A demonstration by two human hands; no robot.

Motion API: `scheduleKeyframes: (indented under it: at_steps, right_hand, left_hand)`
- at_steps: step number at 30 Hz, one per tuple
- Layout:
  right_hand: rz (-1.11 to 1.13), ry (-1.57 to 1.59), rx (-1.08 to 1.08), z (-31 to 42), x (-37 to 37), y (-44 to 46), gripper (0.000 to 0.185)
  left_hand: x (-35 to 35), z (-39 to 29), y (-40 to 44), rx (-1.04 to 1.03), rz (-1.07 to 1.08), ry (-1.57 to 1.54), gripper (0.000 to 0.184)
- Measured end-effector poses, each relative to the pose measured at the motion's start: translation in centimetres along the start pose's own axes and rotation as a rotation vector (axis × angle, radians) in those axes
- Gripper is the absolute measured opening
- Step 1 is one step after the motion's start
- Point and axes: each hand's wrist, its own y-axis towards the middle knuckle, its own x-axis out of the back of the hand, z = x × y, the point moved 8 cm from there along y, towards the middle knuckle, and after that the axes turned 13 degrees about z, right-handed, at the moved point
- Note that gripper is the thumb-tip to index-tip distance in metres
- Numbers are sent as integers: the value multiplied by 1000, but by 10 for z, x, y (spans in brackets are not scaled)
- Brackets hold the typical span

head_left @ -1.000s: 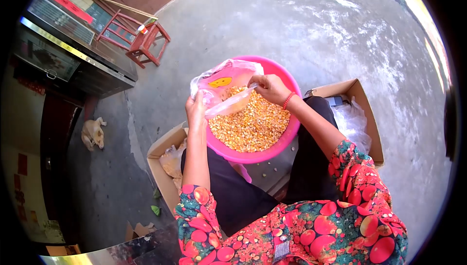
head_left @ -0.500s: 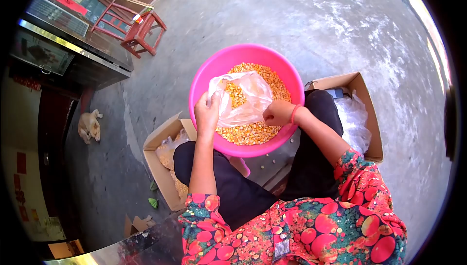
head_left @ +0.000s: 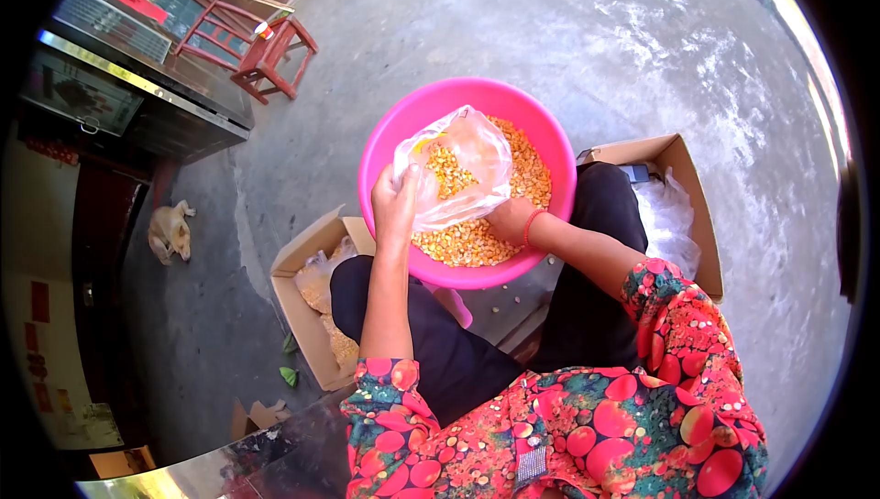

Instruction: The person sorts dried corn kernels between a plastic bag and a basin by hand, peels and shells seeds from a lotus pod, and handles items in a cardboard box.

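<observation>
Pink basin (head_left: pixel 403 109), loose corn (head_left: pixel 536 169) in it, set just past the knees. Clear plastic bag (head_left: pixel 492 155) over the corn, between both hands, mouth spread toward the person; squat, no clear long axis, top tipping up and rightward. Corn shows in the opening; can't tell if all of it is inside.

Left hand (head_left: pixel 394 206) pinches the bag's left edge, thumb on top. Right hand (head_left: pixel 510 221) is down at the corn, just off the bag's lower right corner; fingers hidden, can't tell if spread or closed, or holding anything. Bag is up and left from the right hand, right of the left hand. Corn: right hand nearer. Bag's lower right edge sits close beside the right hand, between it and the opening; basin rim passes under the right wrist.

Around: left box (head_left: pixel 298 320) with bagged corn (head_left: pixel 316 290), right box (head_left: pixel 704 224) with clear bags (head_left: pixel 662 224), both beside the knees. Chair (head_left: pixel 261 61) and dog (head_left: pixel 170 231) well apart, off left.
</observation>
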Motion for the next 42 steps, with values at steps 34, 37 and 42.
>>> scheduleKeyframes:
  at_steps: [34, 37, 42]
  right_hand:
    - [-6, 1301, -143, -70, 37, -21, 19]
    - [-18, 981, -150, -66, 30, -13, 20]
    - [-162, 1398, -141, -78, 41, -18, 24]
  left_hand:
    - [3, 13, -3, 73, 8, 186, 22]
    - [8, 3, -6, 33, -72, 202, 20]
    - [26, 10, -6, -8, -198, -218, 13]
